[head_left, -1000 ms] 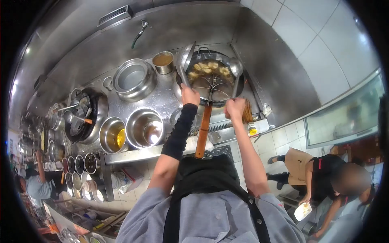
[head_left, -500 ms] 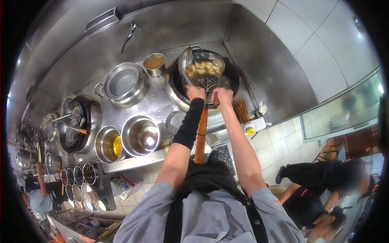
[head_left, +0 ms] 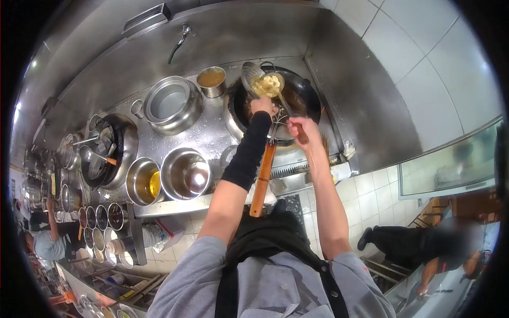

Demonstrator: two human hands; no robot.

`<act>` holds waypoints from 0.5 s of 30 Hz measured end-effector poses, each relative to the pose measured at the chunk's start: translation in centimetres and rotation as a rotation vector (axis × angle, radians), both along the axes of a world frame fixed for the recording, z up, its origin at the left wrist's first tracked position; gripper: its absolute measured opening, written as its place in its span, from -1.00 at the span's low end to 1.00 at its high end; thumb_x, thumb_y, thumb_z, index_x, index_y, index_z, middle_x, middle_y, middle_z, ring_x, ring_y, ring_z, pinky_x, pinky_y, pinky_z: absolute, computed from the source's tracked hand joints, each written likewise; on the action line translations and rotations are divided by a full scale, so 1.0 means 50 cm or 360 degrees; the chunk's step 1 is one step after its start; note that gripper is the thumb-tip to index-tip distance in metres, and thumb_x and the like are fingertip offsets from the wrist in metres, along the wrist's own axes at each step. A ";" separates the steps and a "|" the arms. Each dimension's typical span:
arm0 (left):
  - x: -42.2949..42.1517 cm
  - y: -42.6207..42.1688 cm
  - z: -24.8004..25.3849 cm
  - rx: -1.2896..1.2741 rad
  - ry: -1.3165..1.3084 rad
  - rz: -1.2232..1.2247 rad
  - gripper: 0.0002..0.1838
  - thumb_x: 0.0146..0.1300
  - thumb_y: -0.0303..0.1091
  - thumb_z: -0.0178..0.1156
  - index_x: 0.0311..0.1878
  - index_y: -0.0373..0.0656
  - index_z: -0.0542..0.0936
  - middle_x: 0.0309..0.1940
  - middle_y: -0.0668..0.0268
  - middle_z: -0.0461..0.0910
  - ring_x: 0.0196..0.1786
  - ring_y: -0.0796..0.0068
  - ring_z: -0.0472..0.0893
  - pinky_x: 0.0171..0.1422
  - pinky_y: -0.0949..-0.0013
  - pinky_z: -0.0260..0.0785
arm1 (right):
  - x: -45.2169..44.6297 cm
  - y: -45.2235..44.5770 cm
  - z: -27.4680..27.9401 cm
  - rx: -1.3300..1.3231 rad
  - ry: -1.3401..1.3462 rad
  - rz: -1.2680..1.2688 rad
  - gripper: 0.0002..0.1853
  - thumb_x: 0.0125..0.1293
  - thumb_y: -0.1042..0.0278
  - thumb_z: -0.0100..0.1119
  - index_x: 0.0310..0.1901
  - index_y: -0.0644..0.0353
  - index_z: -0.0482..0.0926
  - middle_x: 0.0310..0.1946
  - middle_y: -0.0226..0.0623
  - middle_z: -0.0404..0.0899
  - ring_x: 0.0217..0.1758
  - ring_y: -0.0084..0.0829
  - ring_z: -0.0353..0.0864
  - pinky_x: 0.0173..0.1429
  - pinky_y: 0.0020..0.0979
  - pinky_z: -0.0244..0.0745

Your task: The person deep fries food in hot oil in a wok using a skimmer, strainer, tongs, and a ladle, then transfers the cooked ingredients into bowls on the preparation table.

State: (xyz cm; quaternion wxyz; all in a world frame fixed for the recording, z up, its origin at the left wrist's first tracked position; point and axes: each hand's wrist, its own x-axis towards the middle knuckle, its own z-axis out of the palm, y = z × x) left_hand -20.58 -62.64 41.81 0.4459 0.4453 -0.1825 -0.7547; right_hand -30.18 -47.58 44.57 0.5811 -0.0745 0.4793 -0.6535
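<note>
My left hand (head_left: 263,105), in a black sleeve, is closed round the handle of a perforated skimmer (head_left: 249,74), held tilted over the wok (head_left: 313,100). My right hand (head_left: 304,131) grips a metal ladle (head_left: 286,100) by its handle end. Pale, lumpy pieces of food (head_left: 269,85) are gathered between skimmer and ladle, above the wok; which of them bears the load I cannot tell. Below my left hand, a long wooden handle (head_left: 263,183) with wire strands at its top slopes from the wok towards my apron. Dark liquid shows inside the wok.
Left of the wok stand a pot of brownish liquid (head_left: 211,79), a wide pot (head_left: 169,103), an empty steel pot (head_left: 183,175) and one with yellow oil (head_left: 143,180). A second wok (head_left: 119,148) holds ladles. A co-worker (head_left: 440,244) is at right.
The food pieces have come up out of the wok's liquid, gathered between skimmer and ladle. My right hand has shifted right and down, with the ladle slanting. The co-workers at right have moved.
</note>
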 end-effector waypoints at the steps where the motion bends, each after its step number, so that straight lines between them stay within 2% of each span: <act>1: 0.013 0.033 0.032 0.0009 0.0253 -0.0012 -0.96 0.26 -0.59 0.02 -0.29 -0.33 0.46 -0.50 0.16 0.39 -0.56 0.40 0.35 -0.56 0.33 0.25 | 0.020 0.025 0.031 0.0050 0.0168 -0.0025 -0.87 0.25 0.54 0.25 -0.43 0.37 0.56 -0.55 -0.21 0.55 -0.63 -0.47 0.49 -0.62 -0.48 0.35; 4: 0.027 0.091 0.040 0.0178 0.0623 -0.0042 -0.94 0.30 -0.60 0.02 -0.32 -0.27 0.41 -0.49 0.24 0.35 -0.53 0.45 0.32 -0.53 0.37 0.21 | 0.055 0.102 0.116 0.0125 0.0777 0.0088 -0.82 0.22 0.52 0.26 -0.52 0.35 0.58 -0.61 -0.21 0.55 -0.67 -0.46 0.51 -0.63 -0.42 0.38; 5: 0.035 0.116 0.047 0.0200 0.0695 -0.0088 -0.91 0.32 -0.63 0.01 -0.28 -0.23 0.35 -0.47 0.28 0.32 -0.52 0.51 0.28 -0.51 0.44 0.16 | 0.050 0.117 0.114 0.0161 0.0959 0.0137 -0.81 0.19 0.52 0.25 -0.56 0.34 0.55 -0.68 -0.24 0.52 -0.72 -0.44 0.51 -0.65 -0.36 0.39; 8: 0.042 0.185 0.028 0.0290 0.0936 -0.0148 -0.89 0.34 -0.60 0.04 -0.28 -0.23 0.33 -0.42 0.27 0.34 -0.48 0.54 0.32 -0.47 0.51 0.19 | 0.035 0.186 0.111 0.0191 0.1361 0.0199 -0.81 0.18 0.51 0.23 -0.55 0.34 0.52 -0.73 -0.27 0.50 -0.75 -0.43 0.52 -0.69 -0.34 0.39; 9: 0.043 0.213 0.025 0.0234 0.0970 -0.0157 -0.89 0.37 -0.58 0.05 -0.26 -0.25 0.32 -0.40 0.26 0.35 -0.49 0.58 0.33 -0.51 0.59 0.15 | 0.033 0.215 0.123 0.0255 0.1473 0.0221 -0.84 0.21 0.50 0.20 -0.49 0.34 0.51 -0.76 -0.27 0.48 -0.78 -0.43 0.52 -0.70 -0.33 0.39; 15: 0.053 0.313 0.025 0.0348 0.1257 -0.0372 -0.86 0.40 -0.52 0.09 -0.11 -0.37 0.36 -0.38 0.29 0.42 -0.49 0.69 0.36 -0.55 0.63 0.15 | -0.027 0.376 0.110 0.0131 0.1813 0.0136 -0.91 0.28 0.50 0.14 -0.31 0.37 0.52 -0.70 -0.20 0.50 -0.74 -0.38 0.56 -0.64 -0.29 0.42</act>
